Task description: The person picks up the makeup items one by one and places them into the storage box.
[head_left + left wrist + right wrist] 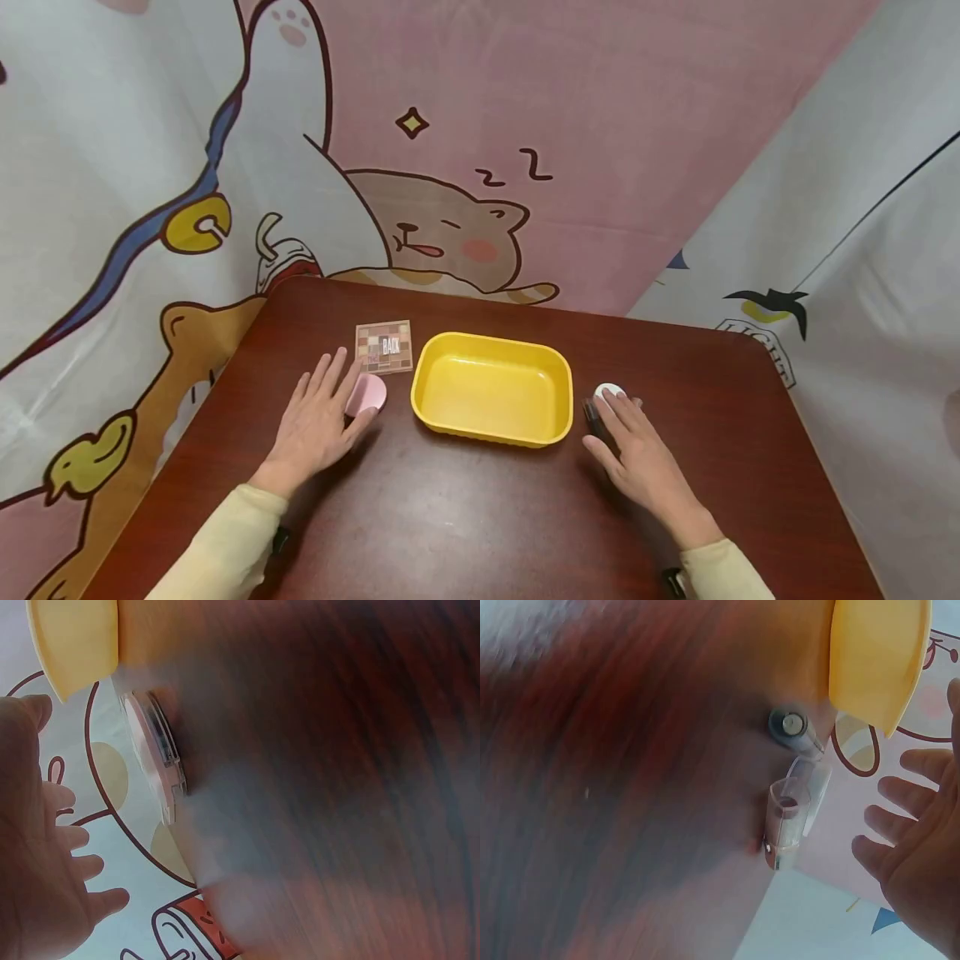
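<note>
My left hand [311,429] is held over the table with its fingers spread, just left of a round pink compact [367,394]. Behind that lies a square eyeshadow palette [393,358], partly overlapped by the fingers. In the left wrist view the compact [150,750] shows a clear lower edge, and nothing is in the palm. On the other side, my right hand [645,462] hovers with extended fingers, covering part of a round white item [606,389] and a dark tube [592,414]. From the right wrist, a clear-capped tube [786,817] stands out beside the dark-ended tube [795,731].
Between the hands sits a yellow rectangular tub [491,433], nothing visible inside it. Everything rests on a dark reddish-brown table [450,533]. A printed cartoon curtain [615,125] hangs close behind the table's far edge and along both sides.
</note>
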The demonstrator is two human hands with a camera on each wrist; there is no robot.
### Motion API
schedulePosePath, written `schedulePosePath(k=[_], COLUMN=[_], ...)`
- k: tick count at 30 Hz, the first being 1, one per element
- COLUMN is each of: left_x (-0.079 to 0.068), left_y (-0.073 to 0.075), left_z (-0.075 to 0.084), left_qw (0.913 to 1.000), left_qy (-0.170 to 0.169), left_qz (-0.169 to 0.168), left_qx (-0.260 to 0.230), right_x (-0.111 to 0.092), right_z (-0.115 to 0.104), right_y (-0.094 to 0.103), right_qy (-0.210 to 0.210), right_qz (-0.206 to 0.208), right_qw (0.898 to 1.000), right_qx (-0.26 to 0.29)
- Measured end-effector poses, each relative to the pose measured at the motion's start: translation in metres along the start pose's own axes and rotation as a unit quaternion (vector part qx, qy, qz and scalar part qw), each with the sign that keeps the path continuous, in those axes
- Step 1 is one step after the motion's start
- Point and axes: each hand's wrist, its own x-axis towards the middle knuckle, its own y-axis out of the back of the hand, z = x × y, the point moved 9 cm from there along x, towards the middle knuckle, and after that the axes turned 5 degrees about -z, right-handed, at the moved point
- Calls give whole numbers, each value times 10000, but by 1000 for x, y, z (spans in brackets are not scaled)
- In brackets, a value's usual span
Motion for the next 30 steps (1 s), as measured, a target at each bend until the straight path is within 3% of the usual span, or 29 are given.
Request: schedulePosePath(k=[9, 18, 30], left_x=[-3, 5, 6], left_y=[-7, -7, -17], left_z=[1, -1, -2], left_qw=[9998, 9991, 9985], left_qy=[131, 336, 350], left_qz=[-115, -204, -193], left_qx=[-59, -130, -370], right_x=[-3, 2, 0], right_z=[-5, -9, -23], right_y=[-10, -13, -9], right_qy=[-316, -599, -117], right_qz=[180, 222, 996], right_qw=[9965, 9889, 9862], right_qx=[752, 1345, 1320])
